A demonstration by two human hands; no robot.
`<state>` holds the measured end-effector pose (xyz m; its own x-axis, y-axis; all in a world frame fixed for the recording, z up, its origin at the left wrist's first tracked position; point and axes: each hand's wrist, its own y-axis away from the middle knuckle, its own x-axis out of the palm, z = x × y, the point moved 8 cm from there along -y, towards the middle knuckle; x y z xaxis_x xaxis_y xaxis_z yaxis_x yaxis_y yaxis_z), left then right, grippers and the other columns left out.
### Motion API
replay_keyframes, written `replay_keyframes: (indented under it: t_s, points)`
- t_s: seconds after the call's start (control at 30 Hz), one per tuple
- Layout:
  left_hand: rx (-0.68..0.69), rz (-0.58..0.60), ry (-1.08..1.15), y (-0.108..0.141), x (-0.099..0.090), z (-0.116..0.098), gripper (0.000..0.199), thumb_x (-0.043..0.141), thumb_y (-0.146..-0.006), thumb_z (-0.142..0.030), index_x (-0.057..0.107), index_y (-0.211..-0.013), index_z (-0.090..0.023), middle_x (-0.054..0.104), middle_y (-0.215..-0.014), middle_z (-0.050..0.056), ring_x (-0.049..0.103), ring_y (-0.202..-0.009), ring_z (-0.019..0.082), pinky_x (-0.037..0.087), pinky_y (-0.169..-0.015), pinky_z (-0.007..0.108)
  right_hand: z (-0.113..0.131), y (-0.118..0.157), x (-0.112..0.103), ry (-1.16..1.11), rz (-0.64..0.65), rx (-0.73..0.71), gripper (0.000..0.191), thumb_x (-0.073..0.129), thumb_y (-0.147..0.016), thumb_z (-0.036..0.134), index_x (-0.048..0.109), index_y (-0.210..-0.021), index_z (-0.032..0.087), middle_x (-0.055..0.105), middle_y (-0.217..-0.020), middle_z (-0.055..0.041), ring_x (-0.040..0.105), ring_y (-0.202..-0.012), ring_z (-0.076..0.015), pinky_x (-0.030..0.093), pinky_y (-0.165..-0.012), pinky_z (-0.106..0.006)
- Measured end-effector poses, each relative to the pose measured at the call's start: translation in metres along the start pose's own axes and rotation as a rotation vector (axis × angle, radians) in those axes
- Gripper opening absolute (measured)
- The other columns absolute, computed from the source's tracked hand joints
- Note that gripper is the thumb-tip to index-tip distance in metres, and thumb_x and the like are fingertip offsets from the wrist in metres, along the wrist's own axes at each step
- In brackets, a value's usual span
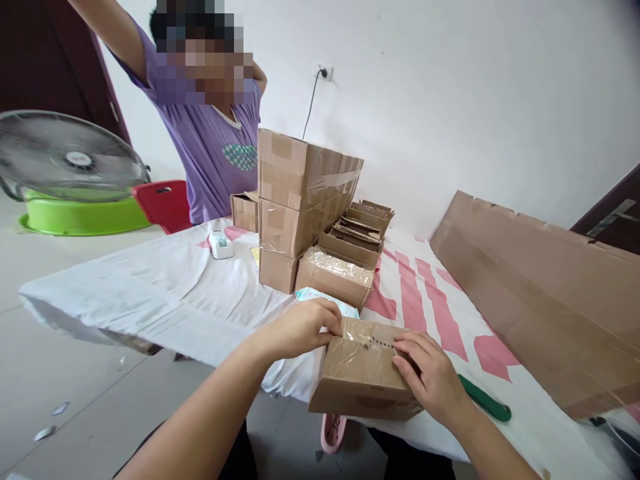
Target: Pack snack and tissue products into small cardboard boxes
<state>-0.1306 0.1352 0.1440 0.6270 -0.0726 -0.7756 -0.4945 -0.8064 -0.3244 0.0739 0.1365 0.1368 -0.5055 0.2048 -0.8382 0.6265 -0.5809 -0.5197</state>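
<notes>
A brown cardboard box (pixel 367 377) with shiny tape across its top sits at the near edge of the cloth-covered table. My left hand (pixel 310 327) touches the box's far left top corner, its fingers curled against the flap edge. On the right side of the top lies my right hand (pixel 425 370), fingers bent over the flap beside a dark gap. A blue-white packet (pixel 327 300) is just behind the box. To the right of my right hand lies a green-handled tool (pixel 485 398), partly hidden.
Stacked boxes (pixel 283 230) rise mid-table, with a row of open boxes (pixel 350 257) beside them. A large cardboard sheet (pixel 540 300) stands at the right. A white device (pixel 221 245) lies left. Behind the table is a person in a purple shirt (pixel 215 160), arms raised.
</notes>
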Motion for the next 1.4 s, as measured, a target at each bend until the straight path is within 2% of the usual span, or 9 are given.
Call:
replay_keyframes:
  t_s: [0.33,0.5,0.63,0.8,0.93,1.07,1.2,1.3,1.4]
  points:
    - [-0.058,0.034,0.044,-0.005,0.002,0.003,0.013,0.065,-0.076,-0.015,0.076,-0.078,-0.021,0.069,-0.089,0.001,0.065,-0.080,0.015,0.048,-0.079,0.025,0.043,0.035,-0.038,0.018,-0.119,-0.141,0.022,0.059,-0.085,0.012,0.056,-0.103,0.024,0.067,-0.091,-0.0065,0.063,-0.086,-0.0213,0.055,-0.077,-0.037]
    - [-0.094,0.049,0.005,-0.005,0.003,0.005,0.013,0.066,-0.074,-0.013,0.075,-0.077,-0.021,0.066,-0.087,0.001,0.064,-0.078,0.014,0.047,-0.076,0.024,0.062,0.050,-0.020,0.034,0.068,-0.209,0.016,0.071,-0.076,0.025,0.060,-0.088,0.025,0.068,-0.102,-0.0078,0.064,-0.090,-0.0243,0.057,-0.074,-0.036]
    - [-0.150,-0.023,-0.090,-0.002,-0.002,-0.013,0.014,0.064,-0.074,-0.010,0.072,-0.075,-0.020,0.066,-0.077,0.000,0.060,-0.069,0.014,0.043,-0.066,0.023,0.062,0.051,-0.009,0.072,0.130,-0.164,0.023,0.070,-0.074,0.025,0.063,-0.095,0.022,0.065,-0.107,-0.0111,0.061,-0.095,-0.0272,0.056,-0.076,-0.039]
    - [0.011,0.086,-0.063,-0.004,0.031,-0.049,0.014,0.059,-0.083,-0.013,0.070,-0.085,-0.020,0.071,-0.084,0.001,0.063,-0.075,0.015,0.043,-0.067,0.024,0.063,0.046,-0.006,0.066,0.145,-0.099,0.018,0.063,-0.080,0.021,0.062,-0.098,0.022,0.064,-0.103,-0.0095,0.059,-0.090,-0.0256,0.053,-0.076,-0.040]
    - [0.085,0.110,-0.270,-0.008,0.053,-0.051,0.024,0.056,-0.091,-0.032,0.071,-0.081,-0.017,0.070,-0.083,0.006,0.063,-0.084,0.023,0.041,-0.085,0.036,0.067,0.046,0.001,0.082,0.166,-0.126,0.017,0.064,-0.081,0.025,0.062,-0.098,0.024,0.065,-0.095,-0.0057,0.058,-0.082,-0.0246,0.051,-0.070,-0.040]
    - [0.055,0.014,-0.364,-0.005,0.033,-0.047,0.035,0.064,-0.082,-0.050,0.072,-0.070,-0.019,0.065,-0.079,0.006,0.059,-0.086,0.024,0.034,-0.097,0.044,0.066,0.046,-0.005,0.030,0.151,-0.161,0.016,0.057,-0.087,0.019,0.060,-0.102,0.022,0.065,-0.092,-0.0060,0.058,-0.082,-0.0224,0.050,-0.072,-0.037]
    - [0.055,-0.073,-0.357,0.000,0.011,-0.045,0.025,0.061,-0.086,-0.041,0.071,-0.077,-0.020,0.066,-0.095,0.005,0.057,-0.096,0.023,0.031,-0.097,0.042,0.054,0.027,-0.017,-0.005,0.138,-0.142,0.021,0.046,-0.093,0.014,0.057,-0.109,0.021,0.062,-0.099,-0.0078,0.057,-0.092,-0.0209,0.048,-0.081,-0.037]
    - [0.046,-0.048,-0.312,-0.002,0.020,-0.038,0.024,0.054,-0.092,-0.038,0.071,-0.095,-0.021,0.068,-0.097,0.005,0.055,-0.098,0.022,0.032,-0.093,0.039,0.043,0.006,-0.006,0.001,0.328,-0.058,0.019,0.044,-0.096,0.021,0.057,-0.110,0.023,0.062,-0.107,-0.0070,0.056,-0.101,-0.0219,0.047,-0.087,-0.039]
    - [0.059,0.009,-0.316,-0.005,0.038,-0.032,0.037,0.056,-0.087,-0.053,0.074,-0.079,-0.021,0.068,-0.082,0.005,0.053,-0.094,0.024,0.031,-0.093,0.042,0.034,-0.002,0.014,0.061,0.632,0.069,0.023,0.039,-0.099,0.032,0.060,-0.101,0.024,0.065,-0.099,-0.0051,0.059,-0.095,-0.0233,0.049,-0.083,-0.041]
